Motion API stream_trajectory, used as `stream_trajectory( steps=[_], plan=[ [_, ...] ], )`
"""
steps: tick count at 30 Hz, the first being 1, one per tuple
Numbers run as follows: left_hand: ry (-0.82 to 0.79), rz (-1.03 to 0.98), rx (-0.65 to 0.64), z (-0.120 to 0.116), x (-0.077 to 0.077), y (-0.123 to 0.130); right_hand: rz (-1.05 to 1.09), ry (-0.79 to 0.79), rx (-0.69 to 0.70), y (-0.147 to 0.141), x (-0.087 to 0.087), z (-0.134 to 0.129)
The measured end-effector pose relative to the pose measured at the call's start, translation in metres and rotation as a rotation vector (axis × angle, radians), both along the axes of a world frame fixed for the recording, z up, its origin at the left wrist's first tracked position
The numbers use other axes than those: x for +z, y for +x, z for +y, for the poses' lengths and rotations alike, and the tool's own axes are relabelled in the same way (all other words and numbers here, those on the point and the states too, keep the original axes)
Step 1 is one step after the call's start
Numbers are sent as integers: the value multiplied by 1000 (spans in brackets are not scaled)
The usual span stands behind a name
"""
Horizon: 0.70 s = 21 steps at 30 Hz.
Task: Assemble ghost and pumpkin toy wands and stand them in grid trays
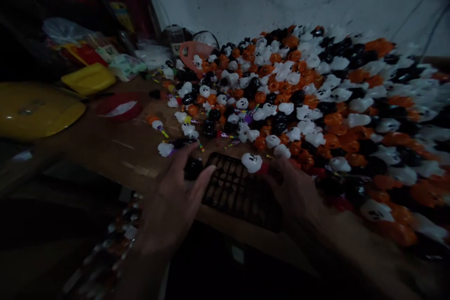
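A white ghost-shaped figure [251,162] with a drawn face and a red end is above a black grid tray [232,183]. My right hand [297,187] is closed at the red end of that figure, to the tray's right. My left hand [176,192] is at the tray's left edge, thumb and forefinger spread apart. A shiny black rounded piece [192,168] shows in the gap between them, and no firm grip on it is visible. Small figures with bright beaded ends lie just beyond the tray, among them a white one [165,149].
A large heap of white, orange and black figures [288,84] covers the table's back and right. At left are a yellow rounded object [38,110], a red dish [119,105] and plastic bags [66,33]. A pink basket [197,54] stands near the wall.
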State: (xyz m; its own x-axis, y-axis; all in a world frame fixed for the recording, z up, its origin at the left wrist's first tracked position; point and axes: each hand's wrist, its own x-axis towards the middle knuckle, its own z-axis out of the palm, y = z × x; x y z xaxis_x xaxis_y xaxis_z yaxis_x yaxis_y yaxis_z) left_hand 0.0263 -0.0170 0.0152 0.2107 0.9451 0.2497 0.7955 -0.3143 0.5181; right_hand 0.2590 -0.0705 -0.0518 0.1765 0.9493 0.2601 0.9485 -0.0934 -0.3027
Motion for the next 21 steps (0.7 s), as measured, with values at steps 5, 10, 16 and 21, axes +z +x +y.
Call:
stream_trajectory(
  steps=[5, 10, 16, 21],
  plan=[
    [-36, -13, -62, 6, -7, 4, -160, -133, 88, -16, 10, 16],
    [-82, -23, -119, 23, -7, -10, -119, -215, 189, -23, 16, 21],
    [-152, -63, -98, 31, -6, -26, 235, -119, 455, -28, 22, 35],
    [-211, -140, -81, 29, -2, -25, 656, 21, 459, -53, 15, 67]
  ],
)
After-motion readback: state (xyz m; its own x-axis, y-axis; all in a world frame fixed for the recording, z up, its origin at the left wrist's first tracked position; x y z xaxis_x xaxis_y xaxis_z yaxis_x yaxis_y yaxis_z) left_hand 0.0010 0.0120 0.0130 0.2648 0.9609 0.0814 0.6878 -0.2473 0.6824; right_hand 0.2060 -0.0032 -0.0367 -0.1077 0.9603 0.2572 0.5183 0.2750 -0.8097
